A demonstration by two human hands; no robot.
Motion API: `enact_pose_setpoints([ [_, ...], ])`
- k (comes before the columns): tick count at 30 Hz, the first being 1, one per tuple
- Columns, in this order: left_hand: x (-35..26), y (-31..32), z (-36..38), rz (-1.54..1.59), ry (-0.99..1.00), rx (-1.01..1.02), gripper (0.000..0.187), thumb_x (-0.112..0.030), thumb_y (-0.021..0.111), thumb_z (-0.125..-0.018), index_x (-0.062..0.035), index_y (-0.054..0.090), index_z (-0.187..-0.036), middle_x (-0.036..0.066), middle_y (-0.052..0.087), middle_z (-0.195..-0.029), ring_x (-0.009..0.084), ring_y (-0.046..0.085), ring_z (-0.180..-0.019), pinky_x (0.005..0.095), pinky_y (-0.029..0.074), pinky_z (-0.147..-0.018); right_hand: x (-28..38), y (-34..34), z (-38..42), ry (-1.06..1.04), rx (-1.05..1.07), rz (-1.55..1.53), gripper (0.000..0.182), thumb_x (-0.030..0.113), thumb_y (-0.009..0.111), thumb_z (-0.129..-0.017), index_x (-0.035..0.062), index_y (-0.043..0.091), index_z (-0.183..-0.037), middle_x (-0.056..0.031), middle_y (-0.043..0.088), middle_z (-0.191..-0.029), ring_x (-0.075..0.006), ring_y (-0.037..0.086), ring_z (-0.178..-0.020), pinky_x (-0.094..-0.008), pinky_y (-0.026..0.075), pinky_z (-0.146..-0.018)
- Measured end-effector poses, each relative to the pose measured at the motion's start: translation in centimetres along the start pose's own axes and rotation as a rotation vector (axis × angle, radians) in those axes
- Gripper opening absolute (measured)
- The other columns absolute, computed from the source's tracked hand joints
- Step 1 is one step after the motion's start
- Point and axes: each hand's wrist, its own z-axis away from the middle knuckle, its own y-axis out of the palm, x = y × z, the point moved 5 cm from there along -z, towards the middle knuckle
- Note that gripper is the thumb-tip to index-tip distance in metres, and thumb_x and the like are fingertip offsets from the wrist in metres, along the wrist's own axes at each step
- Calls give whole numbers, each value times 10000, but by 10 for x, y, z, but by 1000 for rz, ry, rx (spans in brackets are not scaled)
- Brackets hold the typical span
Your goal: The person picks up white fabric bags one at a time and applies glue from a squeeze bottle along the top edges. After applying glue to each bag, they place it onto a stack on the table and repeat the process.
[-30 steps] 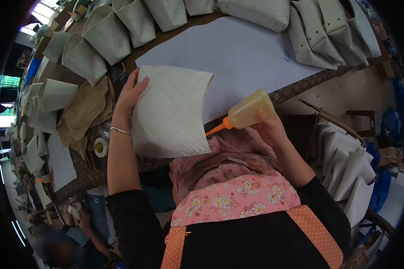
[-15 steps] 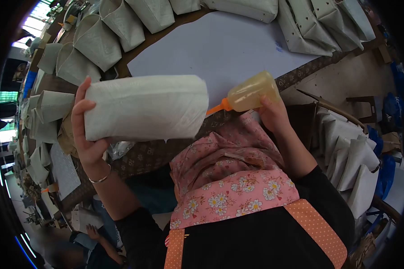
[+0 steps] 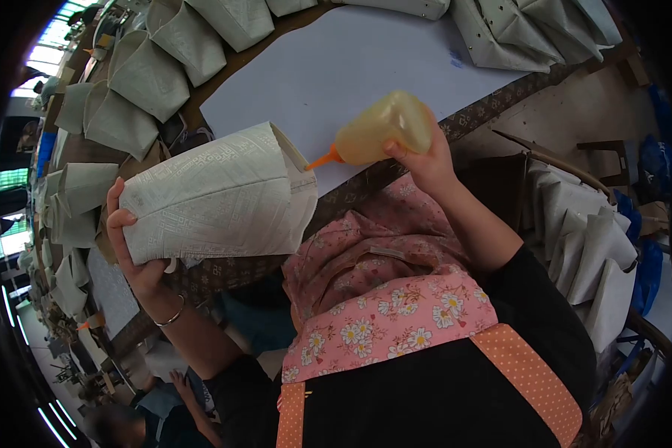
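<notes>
A pale grey-white patterned fabric pouch (image 3: 216, 196) lies on its side in the air, its open end facing right. My left hand (image 3: 138, 243) grips the closed end, fingers wrapped round it, a silver bangle on the wrist. In my right hand (image 3: 425, 153) is a translucent squeeze bottle (image 3: 388, 131) of yellowish liquid, tilted so its orange nozzle points down-left. The nozzle's tip is at the upper rim of the pouch's opening; whether it touches cannot be told.
Similar pouches (image 3: 148, 75) stand along the table's left and far edges. White sheet (image 3: 336, 67) covers the tabletop. More pouches with rivets (image 3: 500, 37) lie far right. Folded pieces (image 3: 575, 239) are stacked in a box at right. Another person (image 3: 172, 411) sits lower left.
The pouch has turned, so its patterned side and open end now show. My right hand has moved the bottle up and left, bringing the nozzle to the opening.
</notes>
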Motion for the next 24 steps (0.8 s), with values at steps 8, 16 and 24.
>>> enact_pose_setpoints([
  [8,2,0,0,5,1,-30,539,-109,474,-419,-113,425,-956,181,268,-1362,323,307,-1232,424,282,-998,-3,-2,0,56,27,-8,540,154,729,-734,27,439,-1173,-47,550,-1051,-135,519,-987,-293,424,-870],
  [16,0,3,-2,11,-11,-17,531,-93,470,-426,-113,430,-954,179,268,-1362,317,308,-1233,420,294,-993,-6,-5,8,104,67,-115,532,123,697,-761,19,418,-1202,-52,538,-1077,-141,510,-1005,-291,413,-880],
  [24,-10,2,-5,-75,-12,8,504,-96,488,-428,-104,437,-929,182,312,-1342,308,334,-1216,393,299,-975,-33,-13,33,212,-37,-153,509,170,652,-806,24,395,-1220,-57,522,-1088,-145,508,-1002,-295,415,-873],
])
